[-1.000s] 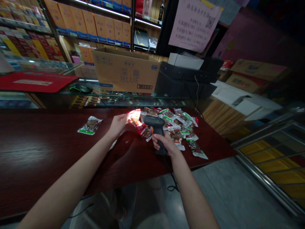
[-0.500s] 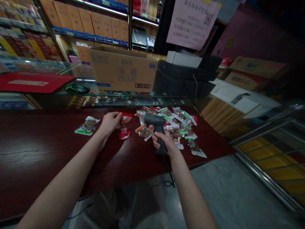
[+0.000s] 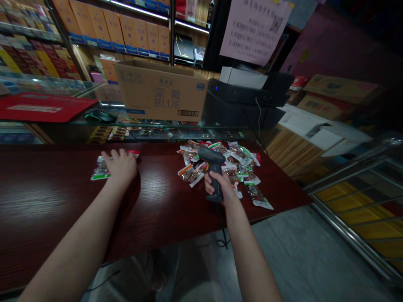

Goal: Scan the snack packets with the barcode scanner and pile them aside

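Note:
My right hand (image 3: 220, 185) is wrapped round the handle of a dark barcode scanner (image 3: 211, 156), its head pointing left over the table. Around and behind it lies a pile of small snack packets (image 3: 242, 161), clear with green, orange, white and red ends. My left hand (image 3: 121, 165) is over the left side of the table, fingers spread. Beneath it a red-ended snack packet (image 3: 134, 153) shows only at its edge. A green-edged snack packet (image 3: 100, 171) lies partly covered by the same hand.
The dark red table (image 3: 163, 205) ends at a glass counter. On the counter stand a cardboard box (image 3: 162, 94), a computer mouse (image 3: 100, 116), a red mat (image 3: 40, 107) and a black printer-like machine (image 3: 248, 94). A metal rack (image 3: 352, 226) is at right.
My left hand has moved left with the red packet, from mid-table to the green-edged packet, and its fingers have spread. The scanner in my right hand has shifted slightly right.

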The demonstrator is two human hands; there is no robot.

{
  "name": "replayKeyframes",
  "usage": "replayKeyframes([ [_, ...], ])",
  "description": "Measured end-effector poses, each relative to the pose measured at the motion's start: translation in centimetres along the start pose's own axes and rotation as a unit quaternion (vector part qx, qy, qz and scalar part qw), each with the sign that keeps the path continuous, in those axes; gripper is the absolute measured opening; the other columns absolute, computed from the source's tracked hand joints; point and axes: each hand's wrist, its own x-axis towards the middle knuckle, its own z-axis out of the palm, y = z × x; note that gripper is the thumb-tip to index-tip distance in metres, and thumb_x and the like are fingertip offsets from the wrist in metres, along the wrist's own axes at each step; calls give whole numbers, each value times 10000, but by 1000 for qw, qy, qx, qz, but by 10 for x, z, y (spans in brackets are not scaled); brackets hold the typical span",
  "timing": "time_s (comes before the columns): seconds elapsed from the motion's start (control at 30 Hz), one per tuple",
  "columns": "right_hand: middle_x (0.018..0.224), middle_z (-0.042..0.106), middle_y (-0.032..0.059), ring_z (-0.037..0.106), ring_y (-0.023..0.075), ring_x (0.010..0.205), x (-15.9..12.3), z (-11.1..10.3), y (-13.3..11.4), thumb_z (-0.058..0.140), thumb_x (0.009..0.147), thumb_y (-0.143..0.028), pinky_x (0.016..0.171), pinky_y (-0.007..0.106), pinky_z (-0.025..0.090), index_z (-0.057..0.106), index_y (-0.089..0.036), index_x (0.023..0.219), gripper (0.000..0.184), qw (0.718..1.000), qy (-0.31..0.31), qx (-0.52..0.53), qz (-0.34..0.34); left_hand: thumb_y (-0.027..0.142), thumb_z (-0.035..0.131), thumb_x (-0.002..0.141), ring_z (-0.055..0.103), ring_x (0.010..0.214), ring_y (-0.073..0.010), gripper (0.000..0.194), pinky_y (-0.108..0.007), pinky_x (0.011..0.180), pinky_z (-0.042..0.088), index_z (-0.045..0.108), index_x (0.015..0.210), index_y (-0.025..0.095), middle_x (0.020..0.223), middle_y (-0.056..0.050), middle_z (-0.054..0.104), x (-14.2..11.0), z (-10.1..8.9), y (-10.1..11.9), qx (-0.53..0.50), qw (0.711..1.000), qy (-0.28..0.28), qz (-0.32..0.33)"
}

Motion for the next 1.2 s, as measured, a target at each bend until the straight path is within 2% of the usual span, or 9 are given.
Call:
replayKeyframes([
  [0.1, 561, 501, -74, 386, 43, 345, 0, 0, -2, 695, 738, -303, 331, 169, 306, 464, -193, 836, 273, 1000, 7, 6, -2, 183, 320, 872, 280, 1348, -446, 434, -684, 1055, 121, 624, 1149, 42, 1327, -250, 507, -1, 0, -1, -10, 995, 94, -19],
  [0.17, 559, 508, -72, 397, 47, 349, 1, 0, -4, 703, 729, -305, 335, 172, 317, 470, -193, 836, 279, 1000, 20, 10, -7, 238, 357, 880, 299, 1353, -418, 430, -638, 1072, 180, 596, 1181, 46, 1370, -253, 471, -3, -2, 13, -61, 993, 99, 27],
  [0.27, 552, 508, -72, 395, 45, 352, 3, -2, -6, 714, 711, -301, 336, 172, 323, 474, -192, 813, 282, 998, 63, 22, -18, 409, 374, 905, 514, 1171, -330, 439, -489, 973, 394, 620, 1141, 133, 1239, -177, 586, -11, -7, 51, -165, 976, -15, 141],
  [0.33, 546, 504, -74, 389, 43, 350, 4, -4, -7, 725, 688, -302, 332, 169, 316, 486, -187, 815, 294, 995, 90, 33, -17, 525, 374, 896, 541, 1111, -304, 485, -463, 927, 422, 636, 1109, 178, 1190, -131, 609, -20, -8, 79, -220, 953, -87, 188],
  [0.47, 537, 497, -80, 379, 42, 344, 5, -4, -9, 725, 668, -302, 324, 167, 302, 512, -176, 863, 315, 993, 112, 40, -12, 661, 558, 735, 498, 1114, -357, 579, -492, 892, 409, 639, 1020, 164, 1143, -159, 585, -35, -3, 110, -221, 949, -105, 197],
  [0.53, 540, 499, -81, 380, 43, 345, 5, -4, -9, 717, 675, -300, 325, 168, 305, 506, -181, 862, 306, 993, 110, 36, -10, 616, 633, 685, 513, 1070, -350, 506, -470, 855, 419, 619, 914, 166, 1066, -147, 601, -34, 1, 111, -240, 947, -95, 191],
  [0.67, 545, 505, -81, 390, 45, 351, 3, -2, -8, 726, 676, -304, 331, 168, 315, 491, -188, 829, 303, 995, 95, 20, 0, 391, 629, 718, 576, 749, -199, 229, -330, 698, 444, 511, 759, 198, 775, -35, 617, -17, 9, 96, -398, 900, -95, 153],
  [0.93, 560, 506, -76, 397, 42, 345, 1, -1, -1, 722, 714, -320, 325, 164, 312, 460, -192, 781, 299, 999, 28, -24, 21, 436, 700, 653, 606, 703, -138, 401, -271, 632, 499, 505, 896, 185, 808, -9, 606, 4, 6, 73, -700, 713, 40, -3],
  [1.2, 555, 482, -85, 397, 46, 344, -2, 2, 6, 685, 757, -321, 327, 170, 315, 449, -201, 816, 271, 997, -31, -63, 32, 424, 655, 704, 607, 710, -145, 278, -269, 693, 486, 579, 792, 172, 771, -21, 644, -6, -9, 72, -644, 761, 78, -2],
])
